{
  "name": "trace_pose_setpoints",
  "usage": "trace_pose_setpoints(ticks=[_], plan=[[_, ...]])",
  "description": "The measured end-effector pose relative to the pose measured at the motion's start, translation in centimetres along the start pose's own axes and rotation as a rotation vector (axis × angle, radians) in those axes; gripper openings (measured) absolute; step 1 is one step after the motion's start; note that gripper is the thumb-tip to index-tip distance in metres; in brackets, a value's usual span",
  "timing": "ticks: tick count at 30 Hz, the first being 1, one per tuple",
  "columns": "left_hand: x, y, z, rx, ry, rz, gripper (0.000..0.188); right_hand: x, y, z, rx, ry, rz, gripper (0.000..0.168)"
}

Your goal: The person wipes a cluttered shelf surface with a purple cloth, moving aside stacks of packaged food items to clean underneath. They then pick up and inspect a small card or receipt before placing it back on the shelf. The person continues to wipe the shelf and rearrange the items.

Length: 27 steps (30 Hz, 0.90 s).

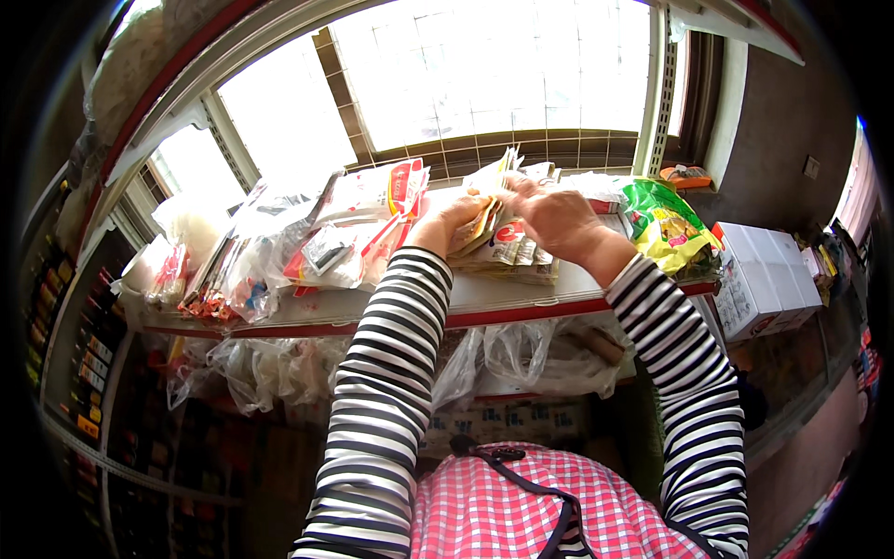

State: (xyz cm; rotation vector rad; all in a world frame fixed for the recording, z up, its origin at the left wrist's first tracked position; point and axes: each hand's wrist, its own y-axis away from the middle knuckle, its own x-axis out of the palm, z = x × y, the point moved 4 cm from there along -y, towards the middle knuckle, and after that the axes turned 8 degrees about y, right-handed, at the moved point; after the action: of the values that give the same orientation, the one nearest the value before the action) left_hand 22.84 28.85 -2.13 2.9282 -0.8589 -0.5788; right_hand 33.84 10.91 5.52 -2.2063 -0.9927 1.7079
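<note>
Both of my hands are over the white shelf (482, 302), among flat sachets. My left hand (450, 218) grips a bunch of small printed packets (483, 225) that stand on edge. Close beside it, my right hand (552, 213) is bent over the tops of the packets, its fingers blurred by motion; whether they pinch one is unclear. Under my hands lies a pile of flat sachets (513, 253), some with a red round print. Larger white-and-red plastic packs (363, 199) rest left of my left hand. Right of my right hand stands a green and yellow bag (663, 223).
A white carton (765, 276) stands beyond the shelf's right end. Clear plastic bags (531, 353) fill the level below. More wrapped packets (248, 272) crowd the left end. Behind the shelf is a bright window with a wire grid (517, 143). Dark stocked shelving (91, 349) is at left.
</note>
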Motion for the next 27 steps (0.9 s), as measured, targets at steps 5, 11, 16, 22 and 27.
trace_pose_setpoints(ticks=[5,11,16,22,27], plan=[[0.5,0.2,-0.1,0.036,0.023,0.032,0.040,1.8,-3.1,1.3,-0.157,-0.020,0.067,0.046],[-0.7,2.1,-1.6,0.108,-0.219,-0.158,0.040,2.6,-2.8,1.9,-0.372,0.291,0.136,0.022],[-0.4,3.8,-2.2,-0.020,0.151,-0.135,0.029,0.3,0.6,-1.7,-0.276,0.294,0.042,0.031],[1.9,5.7,-3.1,-0.106,0.410,-0.017,0.038,0.2,5.2,-4.5,-0.100,0.111,-0.011,0.057],[0.6,2.1,-2.0,-0.072,0.171,-0.034,0.036,0.1,6.2,-4.4,-0.022,-0.043,-0.077,0.055]])
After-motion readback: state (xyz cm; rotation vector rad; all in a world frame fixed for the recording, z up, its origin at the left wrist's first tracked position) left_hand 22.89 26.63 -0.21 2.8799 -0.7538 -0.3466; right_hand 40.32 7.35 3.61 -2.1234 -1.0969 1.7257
